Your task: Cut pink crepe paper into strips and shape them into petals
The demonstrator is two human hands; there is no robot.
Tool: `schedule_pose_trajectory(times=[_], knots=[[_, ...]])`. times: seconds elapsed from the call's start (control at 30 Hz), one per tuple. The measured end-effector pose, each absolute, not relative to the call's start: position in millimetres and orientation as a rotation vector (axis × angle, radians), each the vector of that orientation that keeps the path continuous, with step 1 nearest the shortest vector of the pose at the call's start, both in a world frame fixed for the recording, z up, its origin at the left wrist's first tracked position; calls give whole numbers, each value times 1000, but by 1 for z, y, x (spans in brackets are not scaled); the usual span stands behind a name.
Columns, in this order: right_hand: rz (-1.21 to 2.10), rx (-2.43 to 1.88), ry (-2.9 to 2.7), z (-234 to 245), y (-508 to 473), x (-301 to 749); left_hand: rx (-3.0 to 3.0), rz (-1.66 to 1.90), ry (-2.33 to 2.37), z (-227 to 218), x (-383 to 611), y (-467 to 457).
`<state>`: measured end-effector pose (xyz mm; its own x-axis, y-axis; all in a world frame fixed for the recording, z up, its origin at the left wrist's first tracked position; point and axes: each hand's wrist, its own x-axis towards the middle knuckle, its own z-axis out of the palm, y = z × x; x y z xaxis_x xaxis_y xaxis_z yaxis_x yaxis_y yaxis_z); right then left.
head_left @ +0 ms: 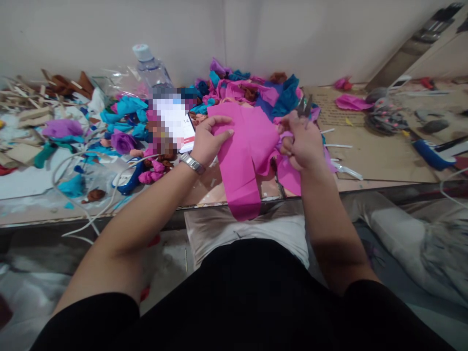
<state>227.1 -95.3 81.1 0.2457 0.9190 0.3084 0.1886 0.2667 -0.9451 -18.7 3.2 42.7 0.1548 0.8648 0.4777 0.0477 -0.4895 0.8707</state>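
A bright pink sheet of crepe paper [243, 161] is spread between my hands, its lower strip hanging past the table's front edge. My left hand [210, 139] pinches the sheet at its left side, thumb on top; the wrist wears a metal watch. In my closed right hand [302, 141] is a pair of scissors [305, 106], blades pointing up and away from the sheet. The right fingertips are at the sheet's right edge; whether they also grip it I cannot tell. More pink paper [288, 174] lies beneath the right hand.
Behind the sheet is a heap of coloured crepe paper pieces [288, 95]. Left of it are a lit phone [186, 127], a plastic bottle [151, 70], a white cable [54, 173] and wood scraps [31, 119]. Cardboard [387, 158] with white sticks [340, 146] lies right, below a leaning flask [413, 48].
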Motion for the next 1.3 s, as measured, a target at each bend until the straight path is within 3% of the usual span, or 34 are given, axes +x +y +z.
schedule_pose_trajectory(times=[0.1,0.2,0.47,1.3], knots=[[1427,-998,-1011,94,-143,199,1736,1399,874,44,-21,4],[1582,-975,-913,87,-179,173,1748,1386,854,44,-22,5],[1581,-1067,-768,49,-197,154,1819,1404,797,48,-24,3],[1707,-998,-585,59,-181,137,1863,1413,699,61,-23,-16]])
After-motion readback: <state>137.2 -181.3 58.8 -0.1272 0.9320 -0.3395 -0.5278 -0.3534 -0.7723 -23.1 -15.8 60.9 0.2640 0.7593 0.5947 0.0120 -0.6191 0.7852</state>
